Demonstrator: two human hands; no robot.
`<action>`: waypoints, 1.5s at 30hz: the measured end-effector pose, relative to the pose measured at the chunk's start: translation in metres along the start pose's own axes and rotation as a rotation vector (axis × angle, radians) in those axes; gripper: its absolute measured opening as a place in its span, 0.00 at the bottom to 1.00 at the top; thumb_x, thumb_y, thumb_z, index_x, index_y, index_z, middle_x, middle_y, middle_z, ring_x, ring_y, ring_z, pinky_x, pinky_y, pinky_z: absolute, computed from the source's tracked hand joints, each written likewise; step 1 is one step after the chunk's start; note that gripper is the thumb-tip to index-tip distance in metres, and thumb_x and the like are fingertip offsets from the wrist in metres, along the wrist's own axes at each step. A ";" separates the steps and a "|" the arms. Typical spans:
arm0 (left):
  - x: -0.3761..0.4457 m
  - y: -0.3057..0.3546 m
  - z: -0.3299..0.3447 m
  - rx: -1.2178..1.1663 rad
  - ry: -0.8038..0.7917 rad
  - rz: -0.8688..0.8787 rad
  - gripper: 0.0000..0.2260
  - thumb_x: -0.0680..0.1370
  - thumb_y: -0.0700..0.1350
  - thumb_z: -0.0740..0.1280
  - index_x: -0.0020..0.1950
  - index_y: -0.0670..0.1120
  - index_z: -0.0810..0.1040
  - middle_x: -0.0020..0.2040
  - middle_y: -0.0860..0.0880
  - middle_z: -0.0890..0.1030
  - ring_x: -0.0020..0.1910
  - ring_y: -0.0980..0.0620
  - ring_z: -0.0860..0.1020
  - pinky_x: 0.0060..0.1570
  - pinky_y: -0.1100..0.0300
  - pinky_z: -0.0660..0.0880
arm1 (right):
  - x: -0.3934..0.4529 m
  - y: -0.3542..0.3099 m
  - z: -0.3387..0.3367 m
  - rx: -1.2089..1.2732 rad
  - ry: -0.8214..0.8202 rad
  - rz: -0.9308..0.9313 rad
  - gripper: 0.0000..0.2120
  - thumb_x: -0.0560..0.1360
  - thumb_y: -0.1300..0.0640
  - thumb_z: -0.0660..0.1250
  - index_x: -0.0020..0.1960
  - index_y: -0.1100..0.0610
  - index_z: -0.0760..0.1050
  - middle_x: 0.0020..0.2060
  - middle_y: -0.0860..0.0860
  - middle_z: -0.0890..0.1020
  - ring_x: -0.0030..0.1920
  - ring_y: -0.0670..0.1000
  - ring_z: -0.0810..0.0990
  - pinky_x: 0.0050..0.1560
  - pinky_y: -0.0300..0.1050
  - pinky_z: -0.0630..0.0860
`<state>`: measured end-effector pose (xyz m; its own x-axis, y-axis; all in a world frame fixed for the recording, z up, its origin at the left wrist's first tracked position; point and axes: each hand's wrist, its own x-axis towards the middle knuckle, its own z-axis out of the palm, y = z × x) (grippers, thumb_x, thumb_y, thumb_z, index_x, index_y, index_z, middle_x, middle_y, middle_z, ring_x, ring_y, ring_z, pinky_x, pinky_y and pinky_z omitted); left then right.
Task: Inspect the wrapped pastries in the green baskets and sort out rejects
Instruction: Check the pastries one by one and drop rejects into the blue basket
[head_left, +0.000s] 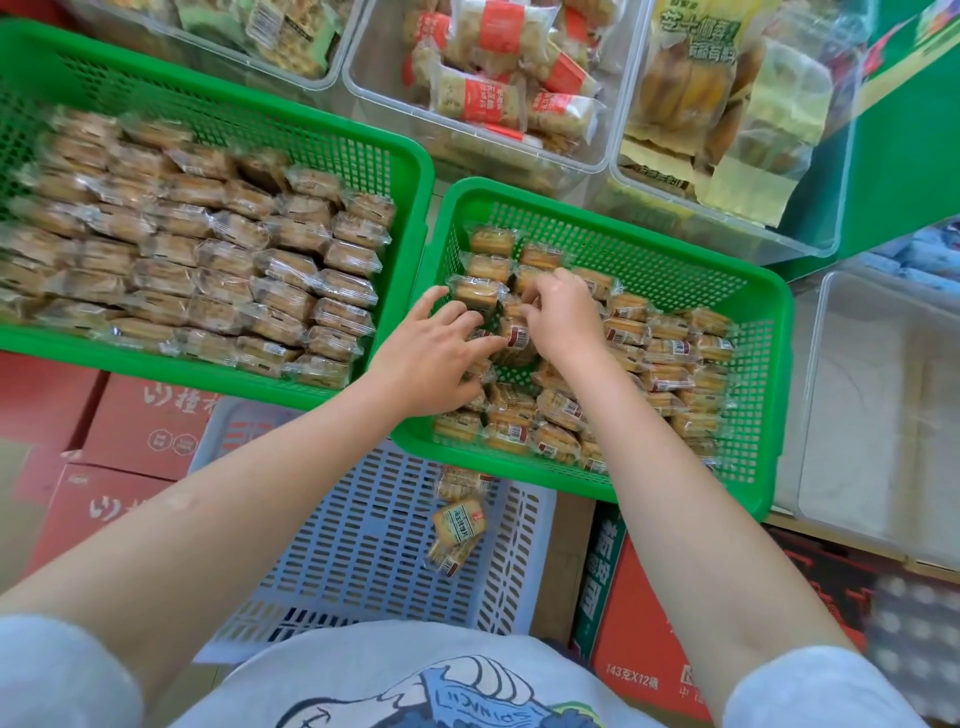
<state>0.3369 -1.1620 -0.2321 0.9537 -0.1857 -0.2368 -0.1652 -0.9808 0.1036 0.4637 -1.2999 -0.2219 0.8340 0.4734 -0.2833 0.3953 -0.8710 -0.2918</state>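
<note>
Left hand (441, 353), centre of frame: fingers spread and fairly straight, pressing down on the packets in the right green basket (769, 395); grasps nothing. Right hand (561, 317), just beside it: fingers curled, pinching a wrapped pastry (514, 332) whose barcode label shows between the two hands.

Right basket, centre right: loose, jumbled wrapped pastries, mesh floor bare in a gap under the hands. Left green basket (405, 156), upper left: pastries packed in tidy rows. Pale blue crate (363, 545), lower centre, under the right basket's near edge: a few stray packets (457, 525), probably the rejects.

Risks, as judged:
- Packets all look alike, so a bad one could slip back among the unchecked.
- Left hand's pressure could crush pastry or split a wrapper.
- Slick film in a fingertip pinch may slide and drop the packet.
- Right basket overhangs the crate; leaning on its near edge might tip it.
</note>
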 end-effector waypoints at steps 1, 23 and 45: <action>0.000 0.000 0.000 0.001 -0.003 0.000 0.26 0.79 0.59 0.56 0.78 0.57 0.64 0.71 0.45 0.73 0.71 0.43 0.68 0.76 0.41 0.48 | 0.002 0.000 -0.001 0.051 -0.011 0.029 0.06 0.80 0.59 0.65 0.52 0.58 0.79 0.50 0.52 0.75 0.58 0.55 0.73 0.59 0.52 0.72; -0.060 0.061 -0.068 -1.754 0.069 -0.535 0.14 0.85 0.50 0.58 0.56 0.49 0.82 0.55 0.48 0.84 0.57 0.48 0.81 0.58 0.48 0.78 | -0.161 -0.008 -0.090 1.078 0.304 0.438 0.06 0.83 0.60 0.58 0.51 0.54 0.73 0.49 0.53 0.81 0.50 0.52 0.81 0.58 0.60 0.79; -0.174 0.124 -0.119 -2.424 0.100 -0.170 0.15 0.77 0.45 0.62 0.61 0.43 0.77 0.50 0.44 0.85 0.37 0.51 0.84 0.30 0.62 0.80 | -0.275 -0.041 -0.092 1.728 0.007 0.133 0.08 0.76 0.53 0.62 0.46 0.58 0.73 0.40 0.53 0.82 0.41 0.51 0.81 0.43 0.47 0.78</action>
<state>0.1807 -1.2441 -0.0629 0.9381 -0.0736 -0.3384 0.2638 0.7850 0.5606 0.2537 -1.4070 -0.0480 0.8275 0.4111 -0.3824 -0.5018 0.2363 -0.8321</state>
